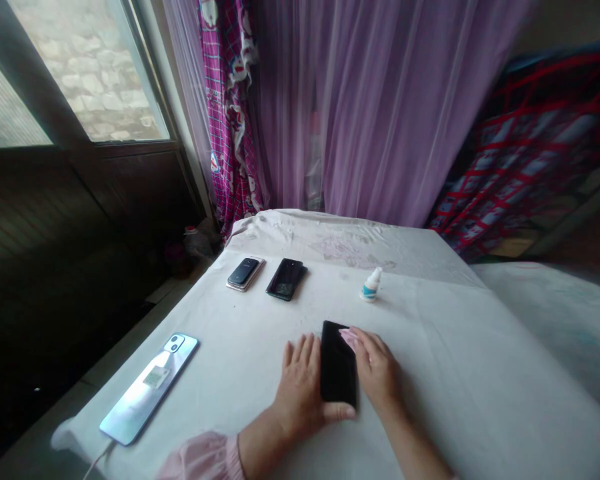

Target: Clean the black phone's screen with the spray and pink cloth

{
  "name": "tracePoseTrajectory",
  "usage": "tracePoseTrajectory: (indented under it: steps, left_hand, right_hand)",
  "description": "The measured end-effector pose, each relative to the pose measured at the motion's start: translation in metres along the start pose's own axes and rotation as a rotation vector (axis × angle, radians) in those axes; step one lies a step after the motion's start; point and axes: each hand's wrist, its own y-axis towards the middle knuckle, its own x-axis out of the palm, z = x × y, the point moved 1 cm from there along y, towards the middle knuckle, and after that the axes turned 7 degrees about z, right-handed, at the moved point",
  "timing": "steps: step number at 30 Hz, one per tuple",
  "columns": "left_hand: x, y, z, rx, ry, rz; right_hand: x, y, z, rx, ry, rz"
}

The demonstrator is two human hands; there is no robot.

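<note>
Wiping the glass looks like the step you have in hand: a black phone (337, 373) lies flat on the white-covered worktop (470, 347) between your hands, screen side up as far as you can tell. Your left hand (300, 380) is spread palm down, fingers along the phone's left edge and thumb across its lower end, bracing it. Your right hand (380, 367) is closed, pinching a folded pink cloth (348, 337) against the upper right of the screen.

The next move seems to call for light, even pressure, with the cloth carried down over the bare glass and the left thumb lifted clear of the lower end. The small white bottle (371, 285) stands upright beyond the phone, within reach if you want it. Farther off, a dark pair of phones (285, 280) and another small stack (243, 271) lie apart, well away from your hands.
</note>
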Motion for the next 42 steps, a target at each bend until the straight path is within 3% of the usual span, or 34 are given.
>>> tracePoseTrajectory:
  steps: [6,11,16,24,30,35,42]
  left_hand:
    - [0.003,-0.007,0.018,-0.023,-0.01,-0.081]
    - [-0.013,0.008,0.011,0.038,-0.027,-0.185]
    - [-0.025,0.017,0.0,0.147,-0.002,-0.257]
    - [-0.014,-0.007,-0.003,-0.032,0.085,-0.068]
    - [-0.019,-0.009,0.0,-0.049,0.075,-0.092]
    - [-0.023,-0.006,0.003,-0.08,0.049,-0.146]
    - [-0.024,-0.004,0.003,-0.098,0.004,-0.145]
  right_hand:
    - [0.001,0.013,-0.004,-0.018,-0.052,-0.034]
    - [0.001,0.018,-0.01,-0.105,-0.208,-0.167]
    - [-0.004,0.013,-0.009,-0.122,-0.246,-0.22]
    - [0.004,0.034,-0.002,-0.162,-0.245,-0.244]
    - [0.02,0.04,0.0,-0.201,-0.246,-0.306]
    - [0.023,0.03,0.001,-0.224,-0.181,-0.271]
    - [0.018,0.011,-0.029,-0.276,-0.082,-0.297]
